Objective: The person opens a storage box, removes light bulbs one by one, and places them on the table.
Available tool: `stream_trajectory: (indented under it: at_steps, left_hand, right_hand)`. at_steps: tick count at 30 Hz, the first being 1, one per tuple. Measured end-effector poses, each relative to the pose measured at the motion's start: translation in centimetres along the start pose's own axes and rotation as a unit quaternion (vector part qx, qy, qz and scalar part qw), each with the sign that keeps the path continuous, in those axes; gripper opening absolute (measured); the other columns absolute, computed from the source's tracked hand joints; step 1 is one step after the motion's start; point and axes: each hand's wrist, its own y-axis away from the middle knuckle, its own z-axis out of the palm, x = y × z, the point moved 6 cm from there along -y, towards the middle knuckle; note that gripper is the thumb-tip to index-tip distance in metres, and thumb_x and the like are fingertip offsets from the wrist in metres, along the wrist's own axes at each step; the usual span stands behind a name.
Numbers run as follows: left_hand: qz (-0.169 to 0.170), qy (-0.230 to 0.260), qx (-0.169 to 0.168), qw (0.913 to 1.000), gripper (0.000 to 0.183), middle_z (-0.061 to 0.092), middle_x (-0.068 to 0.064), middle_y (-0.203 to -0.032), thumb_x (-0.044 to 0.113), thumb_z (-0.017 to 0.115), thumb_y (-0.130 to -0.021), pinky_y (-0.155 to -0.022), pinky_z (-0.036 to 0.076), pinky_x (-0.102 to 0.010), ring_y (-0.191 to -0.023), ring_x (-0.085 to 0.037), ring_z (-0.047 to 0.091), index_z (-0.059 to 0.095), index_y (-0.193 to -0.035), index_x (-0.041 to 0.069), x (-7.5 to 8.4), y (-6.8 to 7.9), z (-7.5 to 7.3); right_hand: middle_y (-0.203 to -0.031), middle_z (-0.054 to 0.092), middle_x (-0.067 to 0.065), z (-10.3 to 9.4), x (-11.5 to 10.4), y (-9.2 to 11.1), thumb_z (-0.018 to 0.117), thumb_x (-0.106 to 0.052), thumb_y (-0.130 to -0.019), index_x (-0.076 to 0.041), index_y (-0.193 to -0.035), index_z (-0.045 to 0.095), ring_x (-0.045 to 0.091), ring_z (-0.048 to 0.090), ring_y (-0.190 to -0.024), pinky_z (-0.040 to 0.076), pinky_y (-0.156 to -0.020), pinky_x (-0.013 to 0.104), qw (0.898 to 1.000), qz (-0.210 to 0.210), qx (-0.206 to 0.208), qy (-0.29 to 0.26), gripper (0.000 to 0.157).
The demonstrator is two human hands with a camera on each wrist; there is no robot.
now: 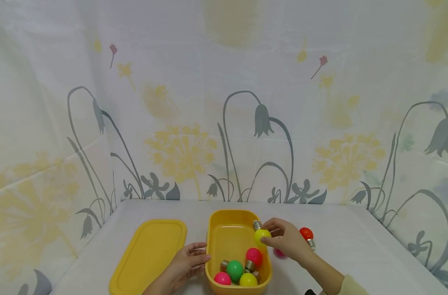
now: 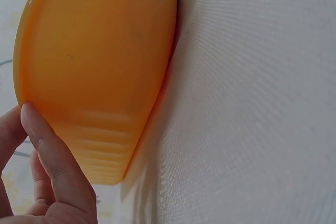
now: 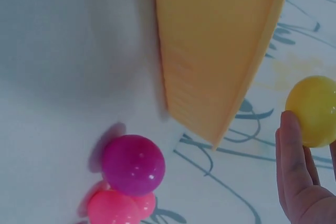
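Note:
My right hand (image 1: 288,241) pinches a yellow light bulb (image 1: 261,236) over the right rim of a yellow plastic box (image 1: 212,229). The bulb's metal screw base points up and away. In the right wrist view, its round yellow globe (image 3: 313,109) shows at the fingertips. My left hand (image 1: 188,260) rests fingertips against the box's left side, near the rim; the left wrist view shows straight fingers (image 2: 50,150) there. Inside the box's near end lie a green bulb (image 1: 234,270), a yellow bulb (image 1: 248,280) and pink bulbs (image 1: 254,257).
A flat yellow lid (image 1: 150,256) lies left of the box. To the right on the white table are a red bulb (image 1: 306,233) and a pink bulb (image 1: 279,253), partly behind my hand. The right wrist view shows a purple bulb (image 3: 133,164). A flower-patterned curtain (image 1: 187,102) surrounds the table.

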Motion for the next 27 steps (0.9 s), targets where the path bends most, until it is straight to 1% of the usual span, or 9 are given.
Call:
stream_trajectory:
  at_steps: [5,10,12,17,22,27]
  left_hand:
    - [0.009,0.004,-0.006,0.9999,0.049,0.058,-0.007,-0.096,0.009,0.069,-0.084,-0.070,0.054,-0.026,-0.073,-0.014,0.061,0.047,-0.125,-0.004,0.0,0.0,-0.1]
    - [0.008,0.004,-0.009,0.9999,0.049,0.058,-0.008,-0.097,0.009,0.069,-0.084,-0.070,0.054,-0.026,-0.073,-0.014,0.061,0.047,-0.126,-0.004,0.0,-0.1,-0.1]
    - [0.004,0.004,-0.007,1.0000,0.049,0.058,-0.008,-0.097,0.009,0.069,-0.084,-0.070,0.054,-0.026,-0.073,-0.014,0.061,0.047,-0.126,-0.004,0.0,-0.1,0.0]
    - [-0.002,0.003,-0.004,1.0000,0.049,0.057,-0.008,-0.097,0.009,0.069,-0.084,-0.071,0.054,-0.027,-0.074,-0.014,0.060,0.047,-0.127,-0.004,0.0,0.0,0.0]
    - [-0.001,0.002,-0.001,1.0000,0.050,0.057,-0.008,-0.098,0.009,0.070,-0.084,-0.071,0.054,-0.027,-0.075,-0.014,0.060,0.047,-0.127,-0.003,0.0,0.0,0.0]
    - [0.002,0.004,-0.002,1.0000,0.049,0.058,-0.008,-0.097,0.009,0.069,-0.084,-0.070,0.054,-0.027,-0.075,-0.014,0.061,0.047,-0.126,-0.003,0.0,0.0,0.0]
  right_hand:
    - [-0.093,0.063,0.000,-0.9,1.2,0.2,0.079,-0.018,-0.073,-0.010,-0.096,0.065,0.019,0.058,-0.085,0.055,-0.070,0.033,1.000,0.011,0.025,0.013,0.028]
    - [-0.093,0.063,0.001,-2.1,2.4,0.5,0.079,-0.015,-0.072,-0.010,-0.097,0.066,0.020,0.059,-0.086,0.054,-0.069,0.032,0.999,0.013,0.047,0.016,0.028]
    - [-0.094,0.063,0.002,-2.6,2.8,0.5,0.079,-0.014,-0.073,-0.008,-0.097,0.066,0.021,0.059,-0.087,0.054,-0.069,0.033,0.999,0.012,0.049,0.019,0.028]
    - [-0.094,0.063,0.004,-3.4,3.9,0.9,0.077,-0.015,-0.075,-0.007,-0.098,0.064,0.021,0.059,-0.084,0.054,-0.070,0.035,0.998,0.027,0.049,0.022,0.028]
    - [-0.094,0.063,0.005,-4.2,4.8,1.1,0.077,-0.016,-0.075,-0.006,-0.099,0.064,0.021,0.058,-0.081,0.053,-0.069,0.034,0.998,0.036,0.053,0.026,0.029]
    - [-0.097,0.063,0.009,-4.9,5.7,1.3,0.076,-0.015,-0.076,-0.005,-0.102,0.064,0.021,0.057,-0.081,0.054,-0.069,0.033,0.997,0.052,0.055,0.030,0.030]
